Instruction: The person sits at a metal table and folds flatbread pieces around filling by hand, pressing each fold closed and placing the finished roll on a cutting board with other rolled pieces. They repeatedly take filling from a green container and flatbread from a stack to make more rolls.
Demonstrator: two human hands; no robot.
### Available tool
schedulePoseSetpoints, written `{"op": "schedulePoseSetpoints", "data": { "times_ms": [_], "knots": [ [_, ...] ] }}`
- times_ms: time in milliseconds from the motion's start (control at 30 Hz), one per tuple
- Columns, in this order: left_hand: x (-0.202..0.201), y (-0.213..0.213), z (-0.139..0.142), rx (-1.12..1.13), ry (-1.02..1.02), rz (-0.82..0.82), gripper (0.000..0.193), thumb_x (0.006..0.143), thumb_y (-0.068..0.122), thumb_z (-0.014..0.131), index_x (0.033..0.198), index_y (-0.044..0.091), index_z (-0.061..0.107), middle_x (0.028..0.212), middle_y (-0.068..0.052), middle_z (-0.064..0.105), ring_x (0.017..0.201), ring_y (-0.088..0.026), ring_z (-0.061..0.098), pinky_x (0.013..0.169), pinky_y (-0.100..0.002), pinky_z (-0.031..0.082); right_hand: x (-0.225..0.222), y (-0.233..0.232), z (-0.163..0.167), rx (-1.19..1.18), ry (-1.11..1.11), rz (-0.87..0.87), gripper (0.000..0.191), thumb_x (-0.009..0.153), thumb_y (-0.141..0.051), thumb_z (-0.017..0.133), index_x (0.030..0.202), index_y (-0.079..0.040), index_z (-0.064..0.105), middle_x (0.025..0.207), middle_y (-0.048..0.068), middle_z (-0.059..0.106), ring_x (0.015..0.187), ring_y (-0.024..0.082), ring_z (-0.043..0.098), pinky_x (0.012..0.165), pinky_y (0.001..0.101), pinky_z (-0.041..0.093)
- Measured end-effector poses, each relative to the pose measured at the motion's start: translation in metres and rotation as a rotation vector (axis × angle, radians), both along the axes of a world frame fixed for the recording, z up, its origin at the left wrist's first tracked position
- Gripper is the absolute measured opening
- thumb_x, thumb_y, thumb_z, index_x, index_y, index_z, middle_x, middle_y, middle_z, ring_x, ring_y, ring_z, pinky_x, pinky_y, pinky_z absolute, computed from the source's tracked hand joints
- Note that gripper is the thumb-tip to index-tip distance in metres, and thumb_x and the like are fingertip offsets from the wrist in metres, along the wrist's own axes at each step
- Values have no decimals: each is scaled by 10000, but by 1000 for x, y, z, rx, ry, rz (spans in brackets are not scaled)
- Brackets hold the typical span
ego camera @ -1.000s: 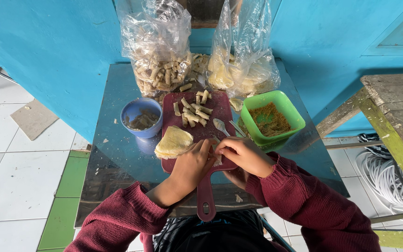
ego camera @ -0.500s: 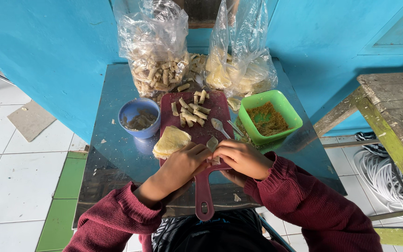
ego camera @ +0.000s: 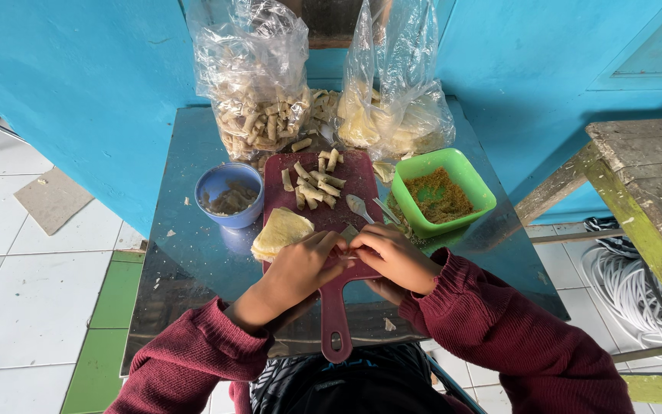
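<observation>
My left hand (ego camera: pixel 300 268) and my right hand (ego camera: pixel 392 257) meet over a dark red cutting board (ego camera: pixel 336 299) and pinch a small pale wrapper piece (ego camera: pixel 349 232) between their fingertips. A stack of thin yellowish wrappers (ego camera: pixel 280 233) lies by my left hand on the board's left edge. Several small rolled pieces (ego camera: pixel 313 182) sit at the board's far end. A spoon (ego camera: pixel 359 207) rests on the board next to a green bowl (ego camera: pixel 411 169) of brown-green filling (ego camera: pixel 440 195).
A blue cup (ego camera: pixel 217 181) with dark paste stands left of the board on a shiny metal table (ego camera: pixel 185 253). Two clear plastic bags (ego camera: pixel 258 84) stand at the back, against a blue wall. A wooden bench (ego camera: pixel 645 192) and white hose coils are on the right.
Both hands have stayed together over the board, shifting slightly as the fingers work the small wrapper piece. Nothing else has moved.
</observation>
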State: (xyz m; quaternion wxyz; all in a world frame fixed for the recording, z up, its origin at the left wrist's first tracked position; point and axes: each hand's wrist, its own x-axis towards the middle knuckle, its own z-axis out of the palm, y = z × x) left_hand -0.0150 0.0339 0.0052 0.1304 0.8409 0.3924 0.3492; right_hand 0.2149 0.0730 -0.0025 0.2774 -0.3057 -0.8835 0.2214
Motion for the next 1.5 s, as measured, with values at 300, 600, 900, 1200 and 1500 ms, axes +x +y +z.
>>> {"op": "schedulePoseSetpoints", "data": {
  "times_ms": [300, 600, 900, 1200, 1500],
  "knots": [
    [12, 3, -7, 113, -12, 101, 96, 898, 149, 685, 974, 116, 635, 907, -75, 672, 839, -286, 713, 640, -381, 577, -5, -7, 6, 283, -83, -57, 103, 846, -84, 720, 928, -81, 658, 929, 35, 637, 907, 222, 637, 821, 376, 470],
    [4, -3, -9, 182, 75, 64, 118, 923, 147, 693, 1029, 99, 679, 934, -32, 679, 850, -250, 695, 674, -376, 573, 0, -17, 9, 614, -229, 15, 172, 847, -173, 694, 993, -88, 664, 997, 14, 637, 979, 199, 580, 896, 407, 392],
    [13, 0, -10, 229, 126, 162, 175, 862, 175, 734, 995, 81, 669, 916, -44, 649, 866, -238, 671, 673, -358, 569, -6, -11, -1, 354, -115, -91, 167, 878, -110, 699, 1023, -99, 617, 974, 10, 628, 974, 213, 594, 899, 412, 398],
    [20, 8, -20, 149, 79, 276, 133, 888, 192, 728, 968, 125, 647, 911, -45, 656, 861, -237, 707, 640, -370, 579, -11, -11, 9, 516, -228, -152, 113, 880, -112, 700, 971, -90, 636, 956, 48, 582, 933, 232, 553, 860, 419, 378],
    [20, 9, -24, 150, 101, 270, 118, 961, 153, 679, 1005, 88, 592, 868, -54, 674, 829, -247, 707, 649, -373, 580, -6, -13, 11, 599, -223, -62, 175, 884, -146, 685, 1043, -80, 656, 1000, 33, 627, 970, 205, 593, 876, 397, 379]
  ]
}}
